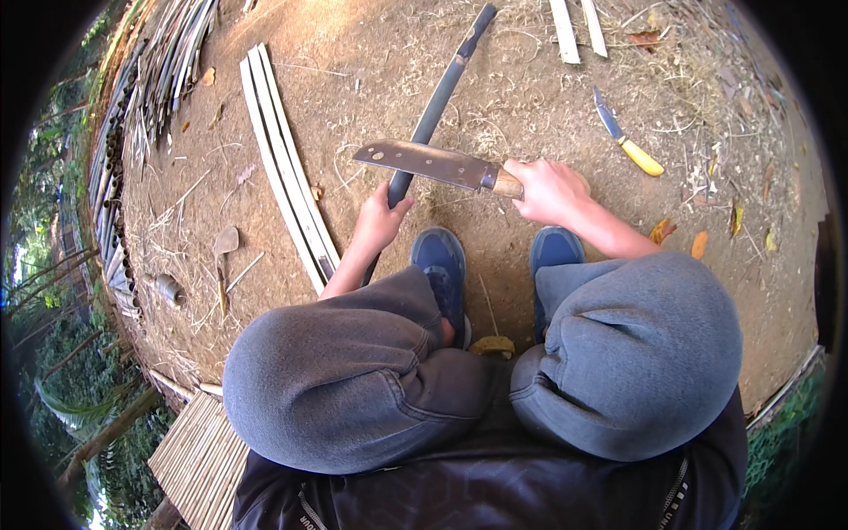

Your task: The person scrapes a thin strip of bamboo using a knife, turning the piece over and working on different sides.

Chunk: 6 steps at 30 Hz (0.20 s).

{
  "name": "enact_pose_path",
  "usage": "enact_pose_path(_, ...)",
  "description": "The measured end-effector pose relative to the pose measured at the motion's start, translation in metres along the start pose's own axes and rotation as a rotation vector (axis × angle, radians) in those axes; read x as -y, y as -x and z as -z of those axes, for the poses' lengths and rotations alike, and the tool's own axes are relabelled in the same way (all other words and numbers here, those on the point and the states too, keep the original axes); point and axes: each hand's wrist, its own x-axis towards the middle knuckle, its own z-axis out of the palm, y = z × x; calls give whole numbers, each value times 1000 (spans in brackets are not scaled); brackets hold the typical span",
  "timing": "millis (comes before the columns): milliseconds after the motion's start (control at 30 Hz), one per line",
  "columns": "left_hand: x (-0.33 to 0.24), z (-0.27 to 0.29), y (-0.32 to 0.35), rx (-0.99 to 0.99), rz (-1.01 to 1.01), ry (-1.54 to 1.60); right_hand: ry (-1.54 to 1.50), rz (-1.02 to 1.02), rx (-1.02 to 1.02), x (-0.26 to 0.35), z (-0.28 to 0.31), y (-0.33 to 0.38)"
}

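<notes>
My left hand (380, 218) is closed round a long dark bamboo pole (435, 112), which slants up and away to the right from beside my left knee. In my right hand (549, 192) is the wooden handle of a machete (430, 162). Its broad, brown-stained blade has several round holes and points left. The blade crosses over the pole just beyond my left hand; whether the two touch I cannot tell. Part of the pole's near end is hidden by my left forearm and knee.
Pale split bamboo strips (284, 163) lie left of my hand, with more strips (565, 31) at the far right. A yellow-handled knife (625, 132) rests on the dirt ground. A rusty spoon-shaped tool (224, 256) and a short tube piece (169, 289) lie left. Bamboo poles (159, 75) are piled far left.
</notes>
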Motion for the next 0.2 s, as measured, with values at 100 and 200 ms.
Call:
enact_pose_path(100, -2, -5, 3, 14, 21, 23, -31, -78, -38, -12, -6, -17)
enact_pose_path(200, -4, -9, 3, 1, 43, 8, -80, -237, 70, -5, -7, -29)
